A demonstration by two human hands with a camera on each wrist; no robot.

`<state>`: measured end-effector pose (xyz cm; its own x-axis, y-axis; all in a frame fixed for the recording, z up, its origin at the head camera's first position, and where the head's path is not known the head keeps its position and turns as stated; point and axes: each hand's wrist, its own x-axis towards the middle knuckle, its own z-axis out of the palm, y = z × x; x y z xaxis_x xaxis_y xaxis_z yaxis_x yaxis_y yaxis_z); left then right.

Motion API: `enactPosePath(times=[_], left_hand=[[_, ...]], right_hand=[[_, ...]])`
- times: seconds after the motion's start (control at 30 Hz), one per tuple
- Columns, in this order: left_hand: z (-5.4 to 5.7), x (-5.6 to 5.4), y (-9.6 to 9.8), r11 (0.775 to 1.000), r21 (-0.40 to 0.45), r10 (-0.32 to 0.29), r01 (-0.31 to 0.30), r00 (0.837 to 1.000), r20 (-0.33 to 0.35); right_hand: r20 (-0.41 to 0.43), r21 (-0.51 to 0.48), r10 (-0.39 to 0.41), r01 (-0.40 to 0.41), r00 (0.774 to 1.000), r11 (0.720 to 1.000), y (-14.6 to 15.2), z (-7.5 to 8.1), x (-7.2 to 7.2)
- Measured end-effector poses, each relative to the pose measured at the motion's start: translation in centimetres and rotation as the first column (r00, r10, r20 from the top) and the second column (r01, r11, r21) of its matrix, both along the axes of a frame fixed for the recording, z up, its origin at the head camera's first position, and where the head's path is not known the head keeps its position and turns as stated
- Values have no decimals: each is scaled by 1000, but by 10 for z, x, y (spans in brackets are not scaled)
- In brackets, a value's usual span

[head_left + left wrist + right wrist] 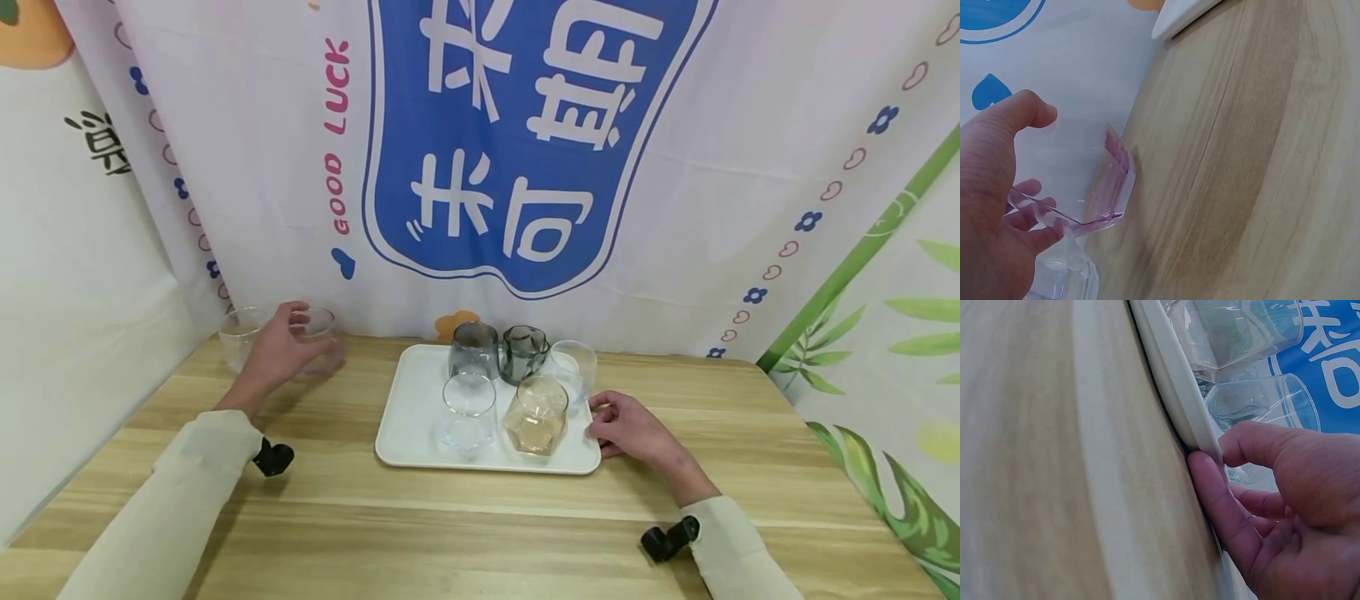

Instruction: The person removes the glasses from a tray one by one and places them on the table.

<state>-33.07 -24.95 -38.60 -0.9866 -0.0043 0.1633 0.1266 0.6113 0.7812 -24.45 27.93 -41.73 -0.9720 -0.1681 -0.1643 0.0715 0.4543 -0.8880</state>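
Note:
At the back left of the table my left hand (279,350) holds a clear glass with a pink-tinted faceted base (1113,181), thumb on one side and fingers on the other. In the left wrist view the glass appears tilted; whether its base touches the table I cannot tell. Just left of that hand stands another clear glass (237,340). My right hand (636,429) pinches the right rim of a white tray (408,417), thumb above and a finger beneath. The tray bears a smoky grey glass (474,354), a dark wavy glass (523,360), an amber glass (536,427) and clear glasses.
The wooden table (420,533) meets a hanging printed cloth (675,217) at its back edge, close behind the glasses. One clear glass (468,429) stands at the tray's front, another (579,371) at its back right.

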Motion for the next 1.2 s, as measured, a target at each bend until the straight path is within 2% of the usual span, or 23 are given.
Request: enactPosePath(times=[0.5, 0.77, 0.83, 1.03, 1.2], left_hand=[[5, -2, 2, 995, -100, -4, 3, 1000, -5], [11, 0, 7, 993, -116, 1, -3, 1000, -16], [14, 2, 9, 994, -112, 9, -12, 1000, -28], [26, 14, 21, 990, -133, 28, -46, 990, -135], [32, 24, 38, 993, -113, -9, -16, 975, -222]], right_hand=[[-13, 7, 0, 0, 1000, 1000, 0, 1, 2], [-18, 7, 9, -9, 1000, 1000, 2, 1, 3], [-16, 0, 8, -8, 1000, 1000, 2, 1, 3], [-22, -11, 17, -17, 1000, 1000, 0, 0, 2], [-24, -3, 9, -9, 1000, 1000, -2, -1, 1]])
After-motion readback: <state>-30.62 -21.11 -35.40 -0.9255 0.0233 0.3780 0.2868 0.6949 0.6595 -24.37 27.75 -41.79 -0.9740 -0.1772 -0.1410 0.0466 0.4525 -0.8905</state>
